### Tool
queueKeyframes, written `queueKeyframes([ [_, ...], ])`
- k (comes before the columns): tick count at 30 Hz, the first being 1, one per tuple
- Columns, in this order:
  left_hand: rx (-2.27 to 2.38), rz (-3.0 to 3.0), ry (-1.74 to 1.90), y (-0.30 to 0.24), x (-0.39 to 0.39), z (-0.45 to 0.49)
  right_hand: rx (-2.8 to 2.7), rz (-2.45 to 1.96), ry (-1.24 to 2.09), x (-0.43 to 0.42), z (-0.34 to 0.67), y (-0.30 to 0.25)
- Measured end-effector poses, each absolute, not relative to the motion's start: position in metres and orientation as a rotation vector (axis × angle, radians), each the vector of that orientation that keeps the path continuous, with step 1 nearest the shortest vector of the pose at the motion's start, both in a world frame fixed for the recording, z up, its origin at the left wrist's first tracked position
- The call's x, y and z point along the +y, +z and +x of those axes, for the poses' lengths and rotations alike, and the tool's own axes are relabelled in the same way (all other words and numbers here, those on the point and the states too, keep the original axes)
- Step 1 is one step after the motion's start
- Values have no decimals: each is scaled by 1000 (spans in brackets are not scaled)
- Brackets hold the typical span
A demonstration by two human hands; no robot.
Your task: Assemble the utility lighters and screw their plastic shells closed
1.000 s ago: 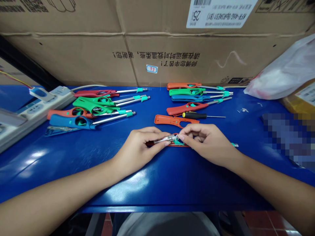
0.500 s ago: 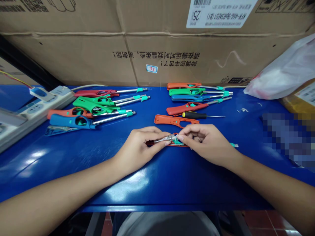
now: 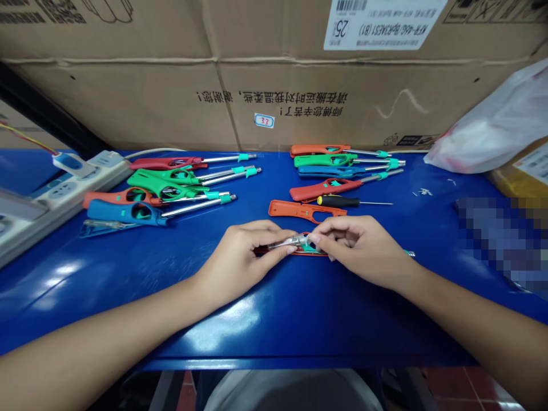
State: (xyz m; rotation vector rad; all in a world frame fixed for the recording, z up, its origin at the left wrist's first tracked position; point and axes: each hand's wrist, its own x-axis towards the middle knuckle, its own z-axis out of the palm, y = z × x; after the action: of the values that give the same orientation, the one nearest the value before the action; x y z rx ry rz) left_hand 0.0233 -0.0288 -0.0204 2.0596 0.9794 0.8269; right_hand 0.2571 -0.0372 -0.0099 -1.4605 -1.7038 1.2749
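Between the thumb and fingers of my left hand [image 3: 242,257] is a clear lighter fuel tank [image 3: 282,244]. My right hand [image 3: 363,248] is closed in a pinch at the tank's right end, and what lies in its fingertips is too small to make out. Under both hands rests an opened orange-red gas lighter [image 3: 314,253] with a teal trigger; its barrel tip shows past my right wrist. Just beyond lies a loose orange handle half [image 3: 291,209], hollow side up. Behind that is a black and yellow screwdriver [image 3: 342,201].
Several lighters lie in a left group [image 3: 171,181] and a right group [image 3: 325,169]. Small screws [image 3: 423,192] are scattered to the right. A power strip [image 3: 64,191] stands at left, a plastic bag [image 3: 492,125] at right, and a cardboard box [image 3: 171,114] behind.
My right fingertips have shifted very slightly at the tank's end. Both hands otherwise keep their places, and nothing on the table has moved.
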Motion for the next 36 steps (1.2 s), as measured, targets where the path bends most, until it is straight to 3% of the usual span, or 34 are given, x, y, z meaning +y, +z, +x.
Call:
queueKeyframes([
  [36, 955, 2112, 834, -20, -29, 24, -1776, -1439, 1214, -36, 257, -9],
])
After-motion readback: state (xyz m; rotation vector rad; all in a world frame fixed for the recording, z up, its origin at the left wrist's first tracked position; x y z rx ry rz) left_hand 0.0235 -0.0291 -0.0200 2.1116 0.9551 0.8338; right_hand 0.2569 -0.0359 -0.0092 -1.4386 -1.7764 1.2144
